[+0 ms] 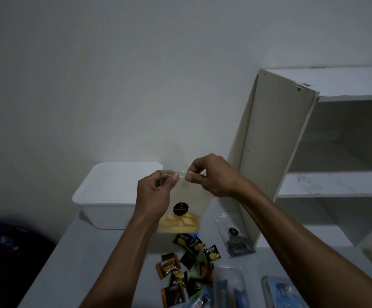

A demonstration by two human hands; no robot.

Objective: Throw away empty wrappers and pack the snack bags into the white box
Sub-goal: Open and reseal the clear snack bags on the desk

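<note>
Plastic packaging sits nearest at the bottom edge: a clear tray point(234, 285) with blue items inside and, to its right, a blue-tinted lidded container point(280, 292), both cut off by the frame. Just beyond them, small snack packets point(187, 265) in green, brown and black lie scattered loosely on the grey worktop point(80, 263), several overlapping. To their right a second clear bag point(236, 238) with a round black sticker lies flat, holding something dark; what it is cannot be made out in the dim light.

Above the packets, both forearms reach forward and hold up a clear snack bag point(187, 201) off the worktop. It hangs upright, with pale yellow chips gathered at its bottom and a round black label at mid-height. The left hand point(154, 194) pinches the bag's top-left corner between thumb and curled fingers; the right hand point(211, 176) pinches the top edge just beside it, thumb towards the camera. The two thumbs are near each other along the bag's mouth.

Behind the bag and to the left stands the white box point(105, 196), open-topped, on the far part of the worktop close to the wall. It looks empty, though its floor is only partly in view. To the right, a white shelf unit point(327, 183) stands with its cream side panel leaning over the worktop's far corner.
</note>
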